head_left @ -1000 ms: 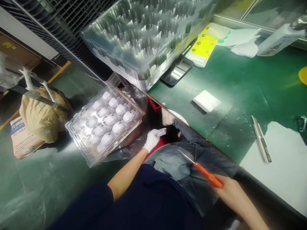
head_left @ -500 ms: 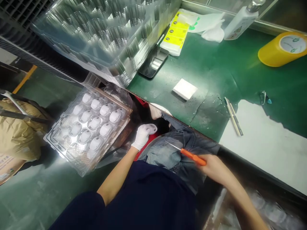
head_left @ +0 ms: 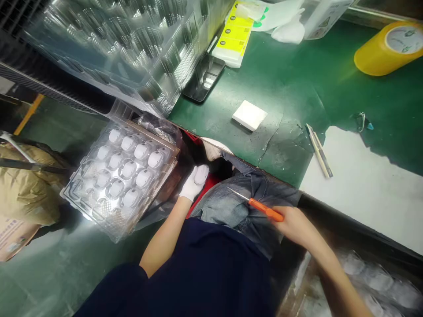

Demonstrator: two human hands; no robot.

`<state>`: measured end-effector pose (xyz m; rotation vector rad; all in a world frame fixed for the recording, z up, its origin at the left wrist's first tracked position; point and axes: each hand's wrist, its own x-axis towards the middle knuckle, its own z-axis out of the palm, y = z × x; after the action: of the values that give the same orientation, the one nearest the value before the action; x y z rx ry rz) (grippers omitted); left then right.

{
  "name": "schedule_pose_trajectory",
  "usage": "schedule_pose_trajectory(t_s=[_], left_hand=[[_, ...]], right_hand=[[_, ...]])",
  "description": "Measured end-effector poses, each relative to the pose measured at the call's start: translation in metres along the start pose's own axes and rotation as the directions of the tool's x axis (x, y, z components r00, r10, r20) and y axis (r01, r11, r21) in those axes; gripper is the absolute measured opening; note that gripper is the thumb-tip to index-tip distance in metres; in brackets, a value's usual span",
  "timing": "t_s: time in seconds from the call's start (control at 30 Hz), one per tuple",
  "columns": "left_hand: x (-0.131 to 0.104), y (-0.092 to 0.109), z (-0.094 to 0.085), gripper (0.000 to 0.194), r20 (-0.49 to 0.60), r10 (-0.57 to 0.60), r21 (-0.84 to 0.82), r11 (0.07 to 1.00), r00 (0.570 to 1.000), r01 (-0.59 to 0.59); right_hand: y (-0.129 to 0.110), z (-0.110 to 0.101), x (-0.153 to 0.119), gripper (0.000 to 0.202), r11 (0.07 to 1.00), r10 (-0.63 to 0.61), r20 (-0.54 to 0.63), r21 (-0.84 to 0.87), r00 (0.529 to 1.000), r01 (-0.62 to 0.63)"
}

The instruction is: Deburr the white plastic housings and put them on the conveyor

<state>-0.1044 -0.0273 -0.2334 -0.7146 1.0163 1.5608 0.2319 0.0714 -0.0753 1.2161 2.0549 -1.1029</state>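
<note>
My left hand [head_left: 191, 186], in a white glove, holds a small white rounded part [head_left: 201, 174] beside the edge of the green table. Bare, my right hand [head_left: 291, 222] grips the orange handle of a thin metal-shafted tool [head_left: 266, 210] over my lap. The tool's tip points left, toward the left hand, and touches nothing I can make out. To the left of the gloved hand, a clear plastic tray [head_left: 86, 210] holds several similar white parts [head_left: 128, 168] in its pockets.
Stacked clear trays [head_left: 145, 83] stand at the table's left end, beside a black phone [head_left: 205, 79]. On the green table [head_left: 284, 79] are a white block [head_left: 249, 115], a yellow tape roll [head_left: 386, 50], a cutter [head_left: 319, 151] and a white sheet [head_left: 360, 185]. More parts [head_left: 376, 279] lie lower right.
The white part has turned in my left hand, showing its rounded face now. My left hand has shifted slightly, while the right still grips the tool. The view has moved a little.
</note>
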Motion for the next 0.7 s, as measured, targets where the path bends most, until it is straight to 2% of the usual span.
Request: schedule_pose_trajectory(t_s=[0.13, 0.23, 0.3, 0.43, 0.5, 0.57, 0.63, 0.7], left_hand=[[-0.024, 0.023, 0.01, 0.035, 0.06, 0.12, -0.039, 0.992, 0.991, -0.118], [-0.055, 0.037, 0.022, 0.037, 0.149, 0.201, -0.007, 0.979, 0.968, -0.202], [-0.08, 0.039, 0.032, 0.045, 0.209, 0.24, 0.037, 0.967, 0.948, -0.253], [-0.126, 0.024, 0.052, 0.059, 0.314, 0.266, 0.148, 0.934, 0.911, -0.324], [-0.142, 0.012, 0.059, 0.058, 0.38, 0.257, 0.249, 0.897, 0.889, -0.365], [-0.153, -0.002, 0.064, 0.056, 0.428, 0.238, 0.347, 0.848, 0.872, -0.401], [-0.161, -0.015, 0.067, 0.055, 0.446, 0.197, 0.416, 0.819, 0.873, -0.396], [-0.167, -0.029, 0.071, 0.054, 0.459, 0.141, 0.463, 0.804, 0.877, -0.372]], right_hand=[[-0.004, 0.004, 0.008, 0.027, 0.998, -0.058, -0.011, 0.023, 0.998, 0.059], [-0.018, 0.014, 0.025, 0.031, 0.996, -0.072, -0.152, -0.055, 0.986, 0.065], [-0.033, 0.023, 0.04, 0.037, 0.991, -0.078, -0.219, -0.127, 0.973, 0.051], [-0.054, 0.039, 0.062, 0.053, 0.984, -0.039, -0.269, -0.175, 0.962, -0.01], [-0.056, 0.042, 0.063, 0.057, 0.983, -0.025, -0.274, -0.182, 0.961, -0.026], [-0.054, 0.041, 0.055, 0.059, 0.985, -0.025, -0.33, -0.169, 0.944, -0.033], [-0.052, 0.039, 0.042, 0.054, 0.998, -0.052, -0.444, -0.049, 0.895, 0.034], [-0.054, 0.036, 0.029, 0.051, 0.95, -0.067, -0.538, 0.224, 0.841, 0.219]])
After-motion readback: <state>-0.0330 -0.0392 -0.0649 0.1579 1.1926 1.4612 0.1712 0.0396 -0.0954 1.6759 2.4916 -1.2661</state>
